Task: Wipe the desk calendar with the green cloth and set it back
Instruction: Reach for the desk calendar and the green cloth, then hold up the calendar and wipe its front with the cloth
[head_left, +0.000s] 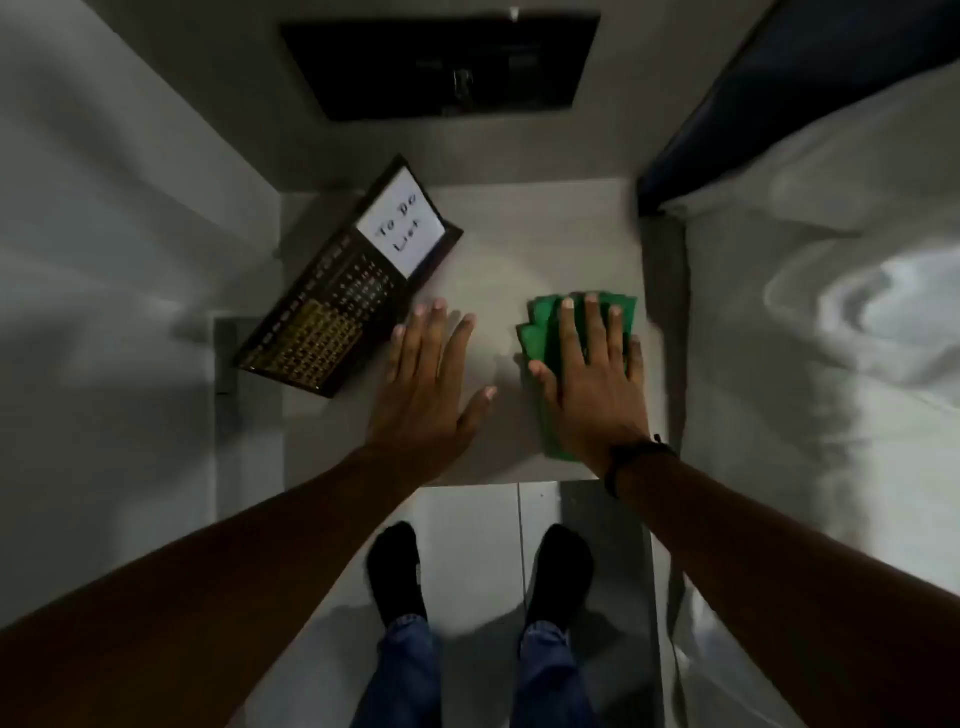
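A dark desk calendar with gold number grids and a white "To Do List" note stands slanted at the left of a small grey table. My left hand lies flat on the table just right of the calendar, fingers spread, holding nothing. The folded green cloth lies on the table's right side. My right hand rests flat on top of the cloth, fingers extended, covering most of it.
A dark framed panel hangs on the wall behind the table. A bed with white sheets borders the table's right edge. A white wall closes the left side. My feet in black socks stand on the tiled floor below.
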